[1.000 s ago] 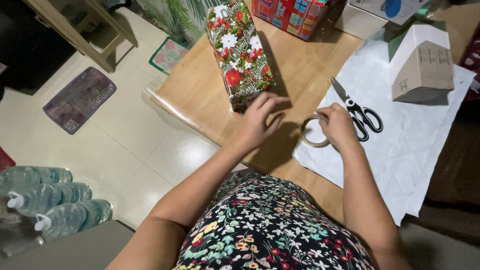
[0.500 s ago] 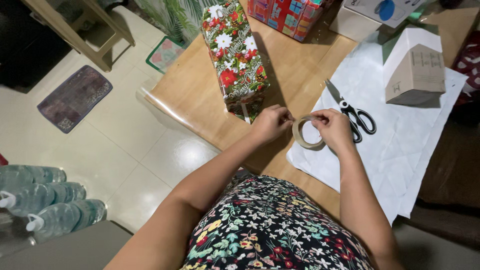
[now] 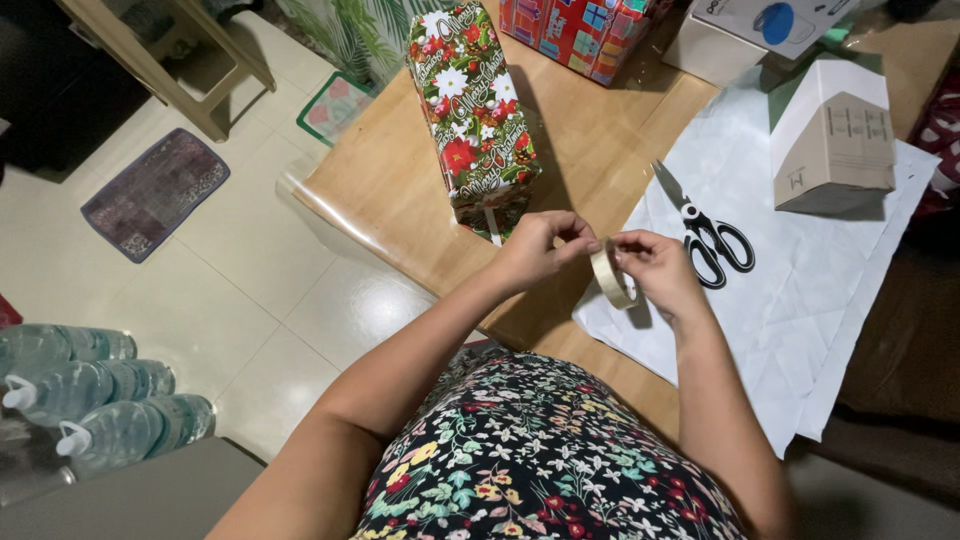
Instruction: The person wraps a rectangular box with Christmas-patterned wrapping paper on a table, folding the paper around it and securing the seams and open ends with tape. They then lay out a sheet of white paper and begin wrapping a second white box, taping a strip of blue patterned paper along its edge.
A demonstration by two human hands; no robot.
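Both hands pinch the tape roll (image 3: 612,277): right hand (image 3: 655,272) holds it, left hand (image 3: 535,250) at 9 o'clock should peel its end slowly.

- Right hand (image 3: 655,270) holds a roll of tape (image 3: 612,277) upright, above the near edge of the counter (image 3: 400,190).
- Left hand (image 3: 540,245) pinches at the roll's top, fingertips touching it.
- Gift-wrapped box (image 3: 472,105) lies just beyond the left hand.
- Scissors (image 3: 705,230) rest on white paper (image 3: 800,300), near the right hand.
- Cardboard box (image 3: 838,150) sits farther back on the paper.
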